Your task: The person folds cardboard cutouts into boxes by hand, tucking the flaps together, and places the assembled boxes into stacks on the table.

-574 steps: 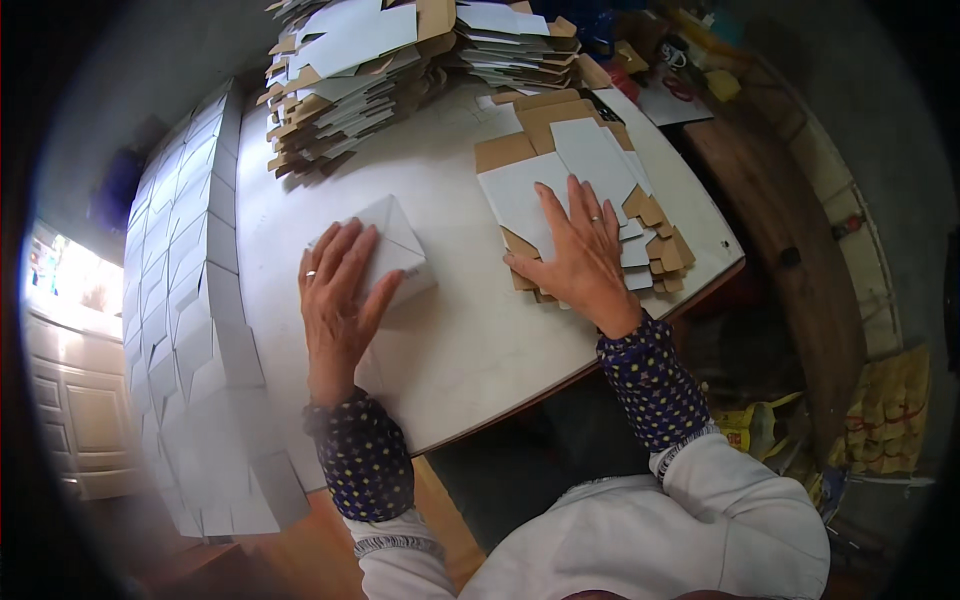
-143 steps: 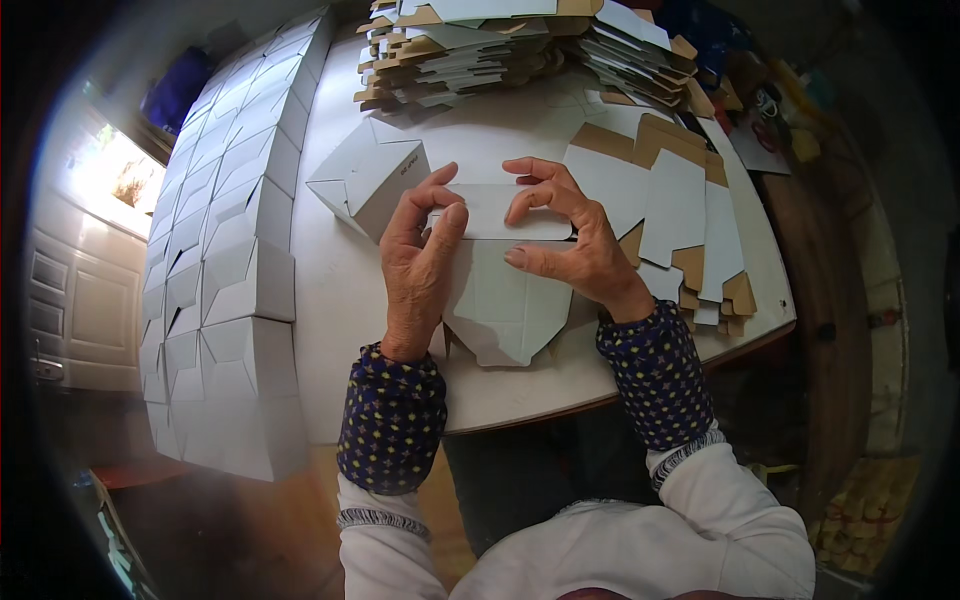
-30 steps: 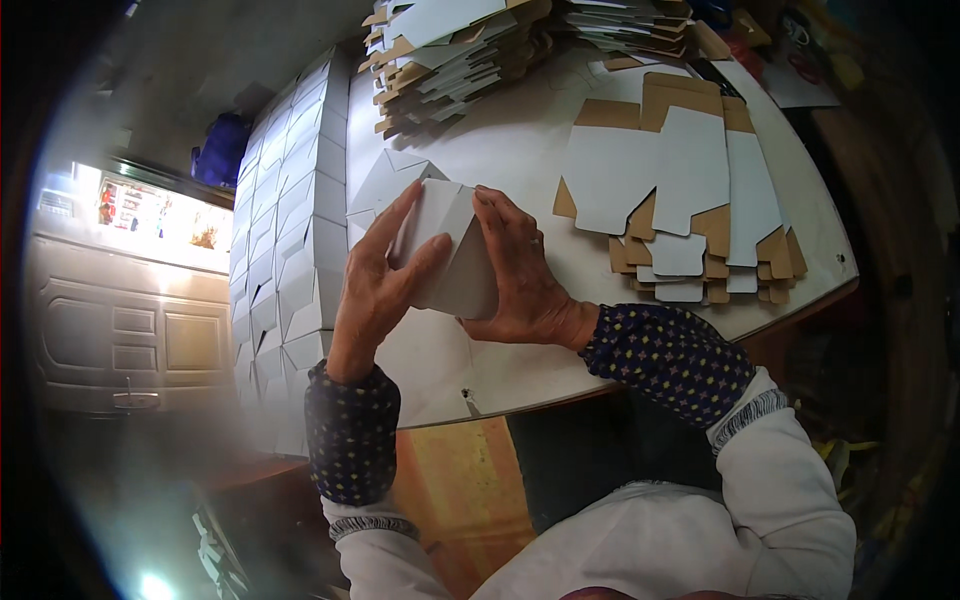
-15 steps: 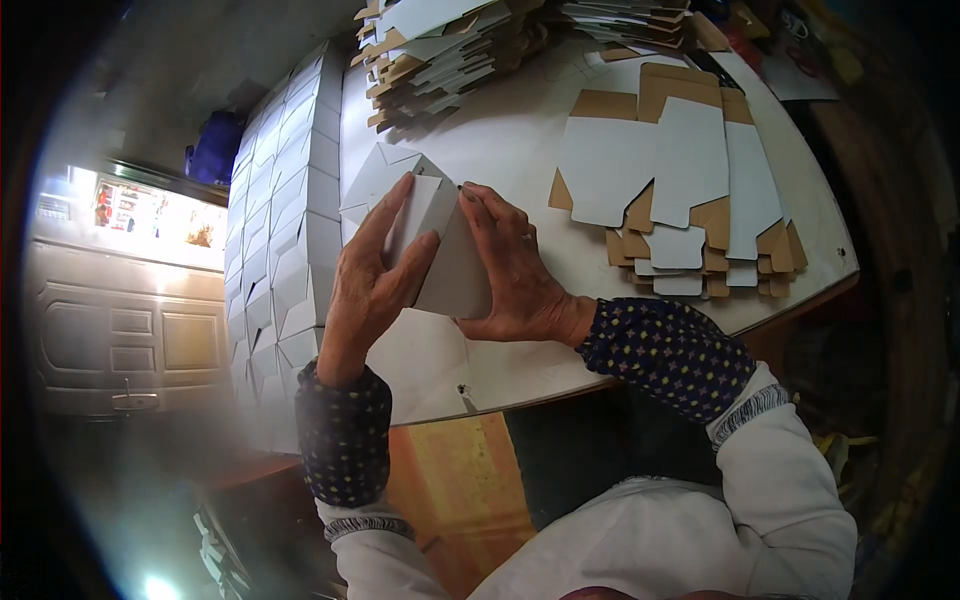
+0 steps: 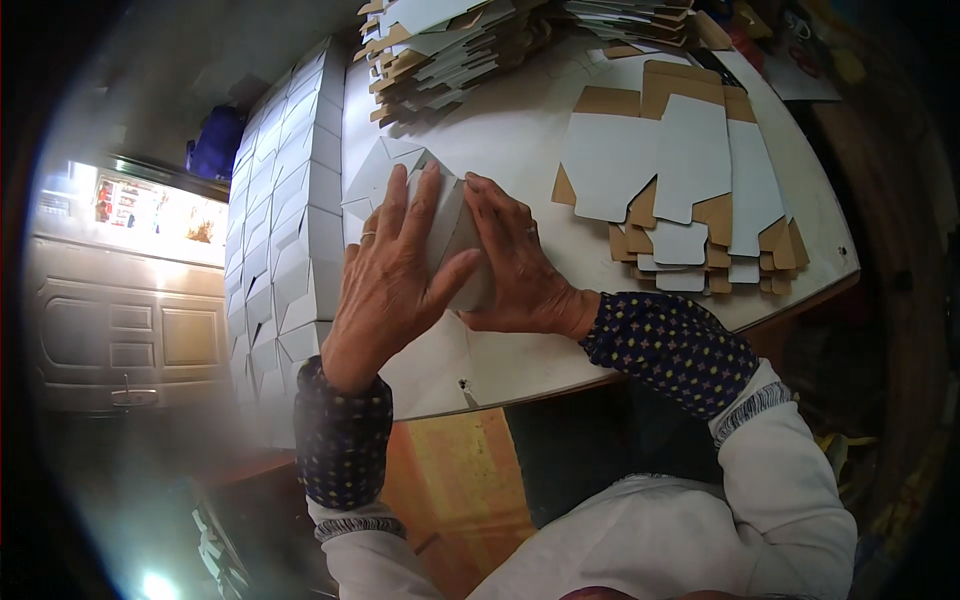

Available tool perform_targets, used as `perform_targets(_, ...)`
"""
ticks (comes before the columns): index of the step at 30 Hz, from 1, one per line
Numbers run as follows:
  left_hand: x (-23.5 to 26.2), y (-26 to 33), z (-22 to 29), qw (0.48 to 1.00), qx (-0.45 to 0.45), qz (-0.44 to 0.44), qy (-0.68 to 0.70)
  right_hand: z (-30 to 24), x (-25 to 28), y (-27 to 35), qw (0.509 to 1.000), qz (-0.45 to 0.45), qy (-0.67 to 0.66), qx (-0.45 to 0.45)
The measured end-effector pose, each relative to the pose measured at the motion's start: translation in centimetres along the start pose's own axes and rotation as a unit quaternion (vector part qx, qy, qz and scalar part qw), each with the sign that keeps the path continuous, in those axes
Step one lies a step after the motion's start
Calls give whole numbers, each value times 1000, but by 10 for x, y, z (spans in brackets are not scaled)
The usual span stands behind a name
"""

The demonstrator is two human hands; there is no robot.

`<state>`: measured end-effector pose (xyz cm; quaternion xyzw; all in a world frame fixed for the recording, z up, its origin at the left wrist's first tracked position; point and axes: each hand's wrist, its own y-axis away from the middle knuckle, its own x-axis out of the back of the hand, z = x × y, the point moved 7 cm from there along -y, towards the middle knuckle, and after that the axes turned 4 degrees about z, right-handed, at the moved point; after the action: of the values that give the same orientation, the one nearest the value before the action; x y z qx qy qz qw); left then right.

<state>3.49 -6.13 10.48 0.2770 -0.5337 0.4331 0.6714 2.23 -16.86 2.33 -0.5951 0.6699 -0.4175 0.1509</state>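
Note:
A small white cardboard box [image 5: 462,235] is between my hands at the table's left middle. My left hand [image 5: 392,260] lies over its top and left side with fingers stretched out and thumb apart. Along its right side, my right hand [image 5: 522,262] grips the box, fingertips at the far corner. My hands cover much of the box. Just beyond them, another folded white box [image 5: 385,160] stands on the table, partly hidden by my left hand.
A long block of stacked white boxes [image 5: 290,230] lines the table's left edge. Flattened cartons [image 5: 680,170], white outside and brown inside, lie at the right. Tall piles of flat cartons [image 5: 440,60] stand at the back of the white table [image 5: 560,360].
My left hand has shifted from pinching the box's upper flap to lying spread across its top. My right hand has stayed on the right side, almost unmoved.

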Motion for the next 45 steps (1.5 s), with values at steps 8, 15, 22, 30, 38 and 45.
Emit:
perform_targets(8, 3, 7, -28, 939, 39, -5, 340, 3, 3, -2, 999, -11, -25, -20)
perform_targets(15, -10, 7, -27, 956, 27, 61, 287, 5, 4, -3, 999, -12, -37, -24)
perform_targets(22, -16, 13, -20, 974, 20, 49, 222, 3, 6, 0, 999, -12, -27, -21)
perform_targets(30, -10, 36, 8, 980, -24, 178, 82, -11, 15, -6, 997, 23, -61, 41)
perform_targets(38, -8, 45, 33, 968, -97, 219, -70, -25, 18, -2, 993, 81, -24, 76)
perform_targets(45, 24, 58, -12, 954, -94, 265, 109, -12, 35, -22, 966, -63, -233, -87)
